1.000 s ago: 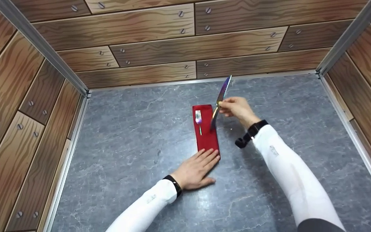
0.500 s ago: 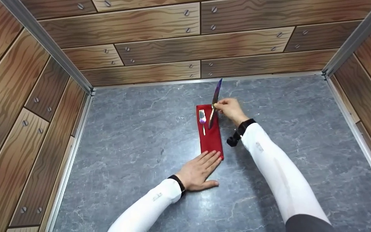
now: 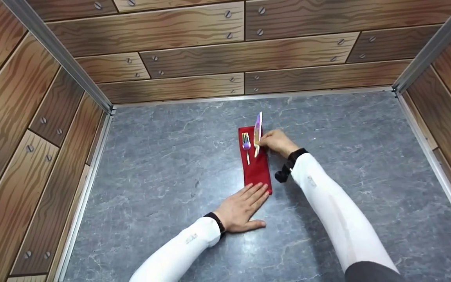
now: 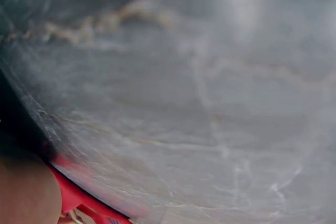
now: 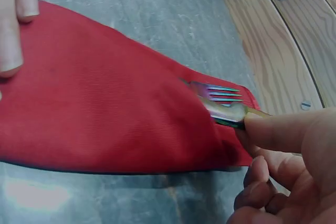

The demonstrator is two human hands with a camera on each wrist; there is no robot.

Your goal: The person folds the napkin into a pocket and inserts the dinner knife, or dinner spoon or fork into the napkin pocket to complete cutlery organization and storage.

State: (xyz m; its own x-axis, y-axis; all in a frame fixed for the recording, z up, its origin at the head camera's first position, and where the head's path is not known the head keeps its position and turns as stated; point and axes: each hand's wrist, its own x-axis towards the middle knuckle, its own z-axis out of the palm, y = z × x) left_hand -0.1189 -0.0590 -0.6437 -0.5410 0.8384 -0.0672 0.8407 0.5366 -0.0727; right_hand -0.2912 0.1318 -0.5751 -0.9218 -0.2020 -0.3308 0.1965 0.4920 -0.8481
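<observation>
A long, narrow folded red napkin (image 3: pixel 256 172) lies on the grey marbled surface. My left hand (image 3: pixel 240 211) rests flat on its near end, fingers straight and thumb spread. On the napkin's far left part lies a shiny rainbow-coloured fork (image 3: pixel 246 145), tines pointing away from me. My right hand (image 3: pixel 277 141) pinches a rainbow-coloured table knife (image 3: pixel 258 127) between thumb and fingers, to the right of the fork. Its blade points away from me. In the right wrist view, the raised red cloth (image 5: pixel 121 93) hides the ends of the knife handle (image 5: pixel 226 111) and fork.
Wood-patterned panels (image 3: pixel 194 66) with printed screws form walls at the back and both sides. Metal rails (image 3: pixel 194 101) run along their base. The grey surface (image 3: pixel 163 156) extends around the napkin. A black wrist strap with a small camera (image 3: pixel 282 175) hangs at the right wrist.
My right hand has brought the knife left and then lowered it toward me, over the napkin beside the fork. The left hand stays flat on the napkin.
</observation>
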